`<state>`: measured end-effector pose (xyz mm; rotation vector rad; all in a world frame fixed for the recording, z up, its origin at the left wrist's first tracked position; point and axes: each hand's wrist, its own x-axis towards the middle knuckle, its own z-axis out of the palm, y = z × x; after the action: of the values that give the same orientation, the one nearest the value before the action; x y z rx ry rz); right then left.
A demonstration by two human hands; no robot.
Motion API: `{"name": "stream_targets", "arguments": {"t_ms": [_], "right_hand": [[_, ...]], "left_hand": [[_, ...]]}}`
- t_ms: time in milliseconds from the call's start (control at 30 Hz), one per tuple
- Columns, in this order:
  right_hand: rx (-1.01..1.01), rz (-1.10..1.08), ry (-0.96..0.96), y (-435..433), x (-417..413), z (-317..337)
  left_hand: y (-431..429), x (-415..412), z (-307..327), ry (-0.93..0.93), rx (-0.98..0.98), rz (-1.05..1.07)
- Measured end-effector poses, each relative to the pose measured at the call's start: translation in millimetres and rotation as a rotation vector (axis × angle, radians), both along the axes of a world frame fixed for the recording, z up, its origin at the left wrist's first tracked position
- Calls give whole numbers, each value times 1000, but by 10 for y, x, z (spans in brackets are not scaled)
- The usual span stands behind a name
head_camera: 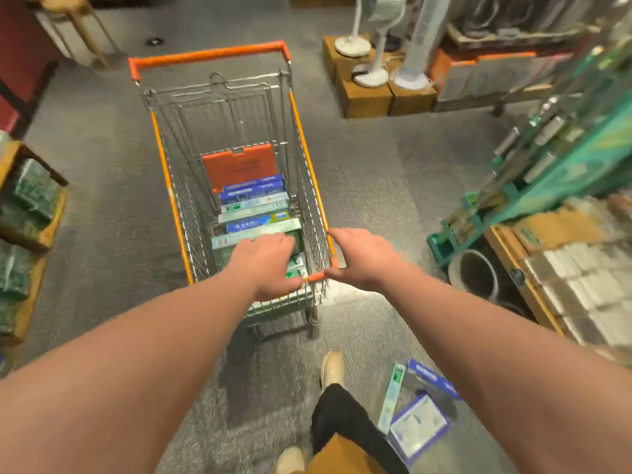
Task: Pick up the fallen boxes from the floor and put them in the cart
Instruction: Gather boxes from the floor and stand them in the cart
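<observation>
A wire shopping cart [307, 155] with orange trim stands in front of me, its basket holding several blue and green boxes [254, 205] stacked in a row. My left hand [265, 265] reaches into the near end of the basket, fingers spread over a green box [232, 242]; whether it still grips the box is unclear. My right hand [359, 258] hovers open at the cart's near right corner, thumb by the orange rim. On the floor at lower right lie three fallen boxes: a blue one [432, 378], a thin green-white one [391, 398] and a blue-edged white one [419, 427].
My feet [331, 369] stand just behind the cart. A low shelf of green packs [24, 213] is at left. Shelving with goods [561, 268] and a grey bucket [475, 275] flank the right. Fans on wooden blocks [369, 87] stand beyond. Grey floor surrounds the cart.
</observation>
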<state>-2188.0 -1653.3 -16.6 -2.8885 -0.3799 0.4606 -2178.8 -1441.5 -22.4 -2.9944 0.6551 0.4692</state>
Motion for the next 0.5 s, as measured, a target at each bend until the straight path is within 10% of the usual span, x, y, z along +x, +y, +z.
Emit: {"name": "stream_targets", "arguments": {"t_ms": [500], "right_hand": [[-26, -454, 227, -2060, -2537, -466]], "left_hand": [[-2123, -1782, -757, 209, 10, -366]]}}
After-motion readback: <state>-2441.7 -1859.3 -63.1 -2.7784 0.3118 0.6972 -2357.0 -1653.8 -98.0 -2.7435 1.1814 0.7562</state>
